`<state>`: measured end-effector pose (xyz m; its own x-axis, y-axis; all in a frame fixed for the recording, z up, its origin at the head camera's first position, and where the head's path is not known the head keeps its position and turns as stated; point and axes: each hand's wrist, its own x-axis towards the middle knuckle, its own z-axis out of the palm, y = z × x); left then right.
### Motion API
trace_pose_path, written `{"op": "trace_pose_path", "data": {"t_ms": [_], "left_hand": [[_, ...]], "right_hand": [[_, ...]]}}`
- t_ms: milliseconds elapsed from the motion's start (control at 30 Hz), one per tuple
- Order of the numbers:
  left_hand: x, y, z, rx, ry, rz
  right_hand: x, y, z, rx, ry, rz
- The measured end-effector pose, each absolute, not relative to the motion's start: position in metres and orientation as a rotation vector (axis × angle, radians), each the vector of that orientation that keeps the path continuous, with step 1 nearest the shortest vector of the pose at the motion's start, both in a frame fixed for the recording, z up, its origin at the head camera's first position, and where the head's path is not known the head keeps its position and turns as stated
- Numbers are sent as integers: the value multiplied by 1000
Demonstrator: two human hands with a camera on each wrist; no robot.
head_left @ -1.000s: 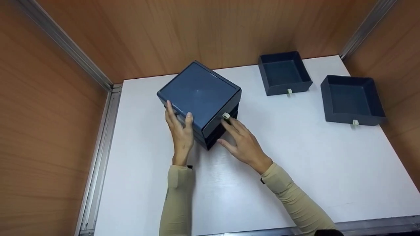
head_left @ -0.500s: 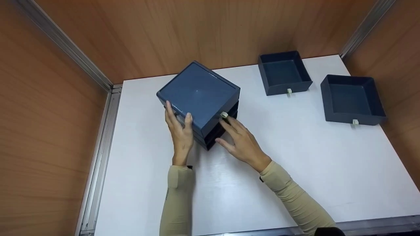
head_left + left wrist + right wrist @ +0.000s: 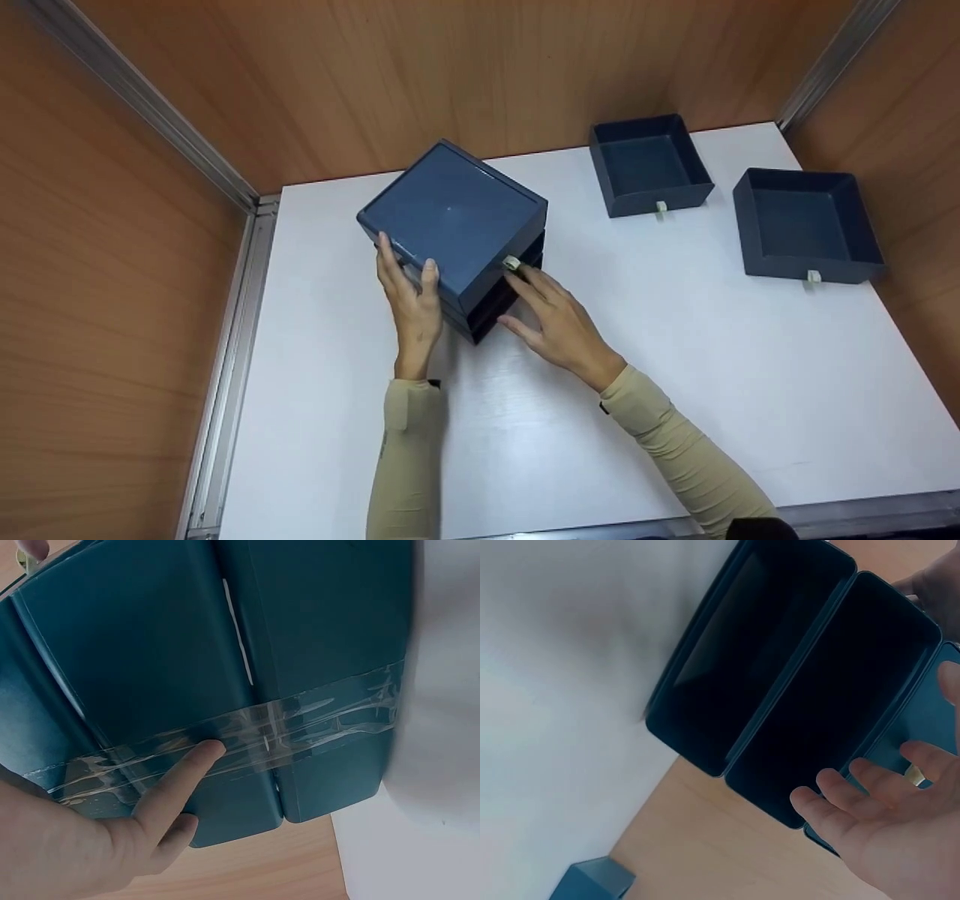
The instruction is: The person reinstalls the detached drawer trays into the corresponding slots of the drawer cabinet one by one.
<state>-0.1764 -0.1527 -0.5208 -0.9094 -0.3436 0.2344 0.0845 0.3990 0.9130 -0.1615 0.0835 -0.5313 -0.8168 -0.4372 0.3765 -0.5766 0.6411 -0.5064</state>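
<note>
White table (image 3: 510,450) — left fingers (image 3: 390,264) straight against cabinet (image 3: 454,217), right fingers (image 3: 528,294) loosely spread at its top drawer (image 3: 491,274).

We see a dark blue, box-shaped plastic drawer unit (image 3: 450,217), its smooth top faintly glossy, with thin streaks of light along the edges; its side looks more matt. Across that side runs a band of clear, shiny, wrinkled plastic tape (image 3: 330,712). We cannot tell the material of the small pale tab (image 3: 511,263) on its front. The two dark blue, open square trays (image 3: 649,165) look like smooth, matt plastic. The white desk (image 3: 337,450) has a soft sheen, the brown panels (image 3: 525,75) show wood grain, the grey rails (image 3: 150,105) look like dull metal, and the beige sleeves (image 3: 409,472) are matt, creased cloth.
</note>
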Motion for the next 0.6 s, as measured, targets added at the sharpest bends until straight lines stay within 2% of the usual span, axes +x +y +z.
{"op": "trace_pose_path", "data": {"t_ms": [600], "left_hand": [[-176,-153,-520,235,-2286,-1530]], "right_hand": [[-182,119,-537,653,-2809,880]]}}
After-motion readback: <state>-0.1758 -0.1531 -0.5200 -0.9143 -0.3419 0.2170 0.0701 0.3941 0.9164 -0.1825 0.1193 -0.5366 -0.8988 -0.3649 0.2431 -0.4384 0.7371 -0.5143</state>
